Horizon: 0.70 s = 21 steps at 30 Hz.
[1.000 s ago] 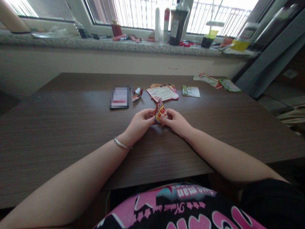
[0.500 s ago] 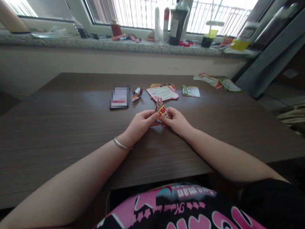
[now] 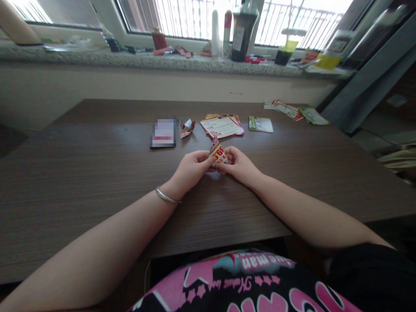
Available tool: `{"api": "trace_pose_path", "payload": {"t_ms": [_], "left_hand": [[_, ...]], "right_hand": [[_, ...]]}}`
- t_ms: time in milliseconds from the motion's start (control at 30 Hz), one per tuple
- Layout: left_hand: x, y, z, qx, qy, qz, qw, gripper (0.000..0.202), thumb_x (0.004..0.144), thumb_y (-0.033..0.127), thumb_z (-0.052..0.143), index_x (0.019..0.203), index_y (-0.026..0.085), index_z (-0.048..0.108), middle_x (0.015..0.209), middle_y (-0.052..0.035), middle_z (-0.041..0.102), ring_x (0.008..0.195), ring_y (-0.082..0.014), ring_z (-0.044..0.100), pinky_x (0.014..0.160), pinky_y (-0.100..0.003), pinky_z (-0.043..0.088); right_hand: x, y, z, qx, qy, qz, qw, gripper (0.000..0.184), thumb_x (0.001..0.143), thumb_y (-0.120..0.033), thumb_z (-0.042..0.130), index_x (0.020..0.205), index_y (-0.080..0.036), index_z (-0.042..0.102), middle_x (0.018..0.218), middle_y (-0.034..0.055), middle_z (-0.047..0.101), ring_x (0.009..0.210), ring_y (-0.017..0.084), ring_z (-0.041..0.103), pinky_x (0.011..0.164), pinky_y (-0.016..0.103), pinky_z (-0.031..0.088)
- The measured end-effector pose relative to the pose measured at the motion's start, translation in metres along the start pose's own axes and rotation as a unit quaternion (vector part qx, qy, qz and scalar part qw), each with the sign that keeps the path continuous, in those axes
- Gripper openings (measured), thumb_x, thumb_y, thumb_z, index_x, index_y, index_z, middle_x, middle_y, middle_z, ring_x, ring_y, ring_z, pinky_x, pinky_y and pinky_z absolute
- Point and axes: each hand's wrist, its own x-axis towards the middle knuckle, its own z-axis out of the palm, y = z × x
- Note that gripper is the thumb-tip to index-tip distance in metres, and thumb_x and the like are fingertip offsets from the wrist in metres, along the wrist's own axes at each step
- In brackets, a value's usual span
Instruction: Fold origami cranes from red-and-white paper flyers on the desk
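Between my two hands, just above the brown table [image 3: 107, 182], is a folded piece of printed paper [image 3: 217, 152] in red and yellow, its pointed tip turned away from me. My left hand [image 3: 196, 164] pinches its left side, thumb on top. From the right, my right hand [image 3: 238, 161] grips the lower edge between thumb and fingers. The fingers underneath the paper are mostly hidden. Just beyond the hands lies a stack of printed sheets [image 3: 222, 126]. A small folded paper shape [image 3: 187, 128] in similar colours sits to its left.
A dark-edged flat object with a blurred face [image 3: 163, 133] lies left of the folded shape. Right of the stack are a small green-and-white paper pile [image 3: 261, 124] and loose leaflets [image 3: 287, 110]. Bottles, such as a dark one [image 3: 242, 34], line the granite windowsill [image 3: 195, 65].
The folded paper has turned and tilted slightly to the left in my hands, showing more of its printed face. Both hands keep their grip and have barely shifted.
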Motion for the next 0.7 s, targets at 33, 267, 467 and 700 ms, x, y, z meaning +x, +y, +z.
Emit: {"api": "trace_pose_path", "payload": {"t_ms": [33, 267, 467, 700], "left_hand": [[0.0002, -0.0005, -0.0002, 0.000, 0.000, 0.002, 1.000, 0.039, 0.072, 0.050, 0.075, 0.087, 0.014, 0.072, 0.083, -0.0057, 0.072, 0.073, -0.0156, 0.065, 0.067, -0.026, 0.055], [0.0009, 0.0013, 0.0003, 0.031, 0.026, 0.035, 0.999, 0.045, 0.071, 0.046, 0.076, 0.102, 0.014, 0.069, 0.094, -0.0066, 0.073, 0.076, -0.0161, 0.066, 0.067, -0.027, 0.054], [0.0000, 0.0039, -0.0009, 0.042, 0.038, 0.064, 0.996, 0.039, 0.071, 0.048, 0.076, 0.089, 0.014, 0.069, 0.084, -0.0057, 0.072, 0.074, -0.0172, 0.066, 0.069, -0.029, 0.054], [0.0016, 0.0029, 0.0018, 0.003, 0.017, 0.081, 0.997, 0.031, 0.074, 0.041, 0.075, 0.084, 0.015, 0.063, 0.076, -0.0017, 0.070, 0.068, -0.0135, 0.066, 0.068, -0.026, 0.056]], "right_hand": [[0.0000, 0.0001, 0.0000, 0.002, -0.003, 0.001, 1.000, 0.041, 0.064, -0.033, 0.079, 0.088, -0.022, 0.049, 0.077, -0.0046, 0.063, 0.060, 0.009, 0.056, 0.052, 0.022, 0.047], [-0.0010, -0.0017, 0.0003, -0.059, -0.014, -0.023, 0.998, 0.038, 0.065, -0.031, 0.076, 0.084, -0.022, 0.045, 0.070, -0.0068, 0.057, 0.059, 0.009, 0.053, 0.056, 0.024, 0.044], [-0.0061, -0.0024, 0.0002, -0.165, -0.015, -0.057, 0.985, 0.030, 0.073, -0.036, 0.071, 0.083, -0.023, 0.046, 0.068, -0.0069, 0.052, 0.058, 0.010, 0.050, 0.055, 0.024, 0.041], [-0.0047, -0.0042, -0.0014, -0.154, 0.027, -0.109, 0.982, 0.021, 0.082, -0.039, 0.063, 0.079, -0.021, 0.053, 0.074, -0.0028, 0.057, 0.067, 0.011, 0.055, 0.062, 0.025, 0.044]]}}
